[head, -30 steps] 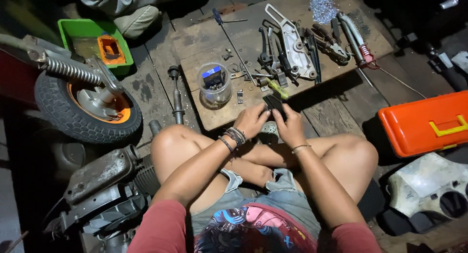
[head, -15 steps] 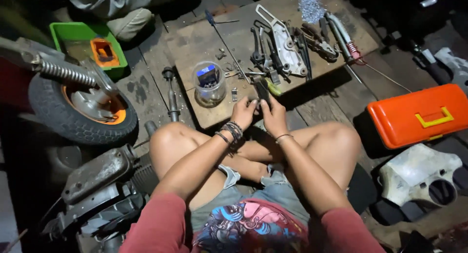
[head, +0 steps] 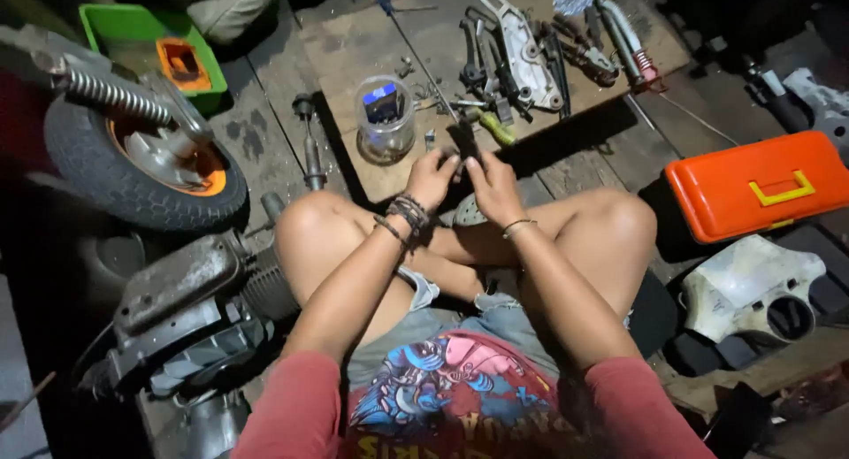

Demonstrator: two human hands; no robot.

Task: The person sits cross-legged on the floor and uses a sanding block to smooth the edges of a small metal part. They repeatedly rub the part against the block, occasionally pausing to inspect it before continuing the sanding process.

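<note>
Far left: green plastic tray (head: 106, 21) on the floor, an orange boxy part (head: 181, 61) sitting in its right end. Below it a small wheel (head: 141, 163) with an orange hub and a coil spring shock (head: 110, 96) lying across it. Under that, a grey engine block (head: 181, 317) with cooling fins.

Centre-left: wooden board (head: 354, 48) used as a work surface. Clear plastic jar (head: 386, 118) stands upright on it, lid off, a blue-and-dark item inside (contents otherwise too murky to tell).

Centre: left hand (head: 431, 178) and right hand (head: 493, 187) meet at the board's near edge, above the crossed legs. Both sets of fingers are pinched onto a small dark part (head: 463, 145) held between them, thumbs on top. The part is black, narrow, standing roughly upright, just off the board edge; detail too dark to make out. Beaded bracelets on the left wrist, thin band on the right.

Right of hands: a heap of metal brackets and tools (head: 522, 57) on the board, including a pale cast bracket.

Far right: orange toolbox (head: 759, 194) with yellow handle, lid closed. White plastic cover (head: 752, 282) just below it.
</note>
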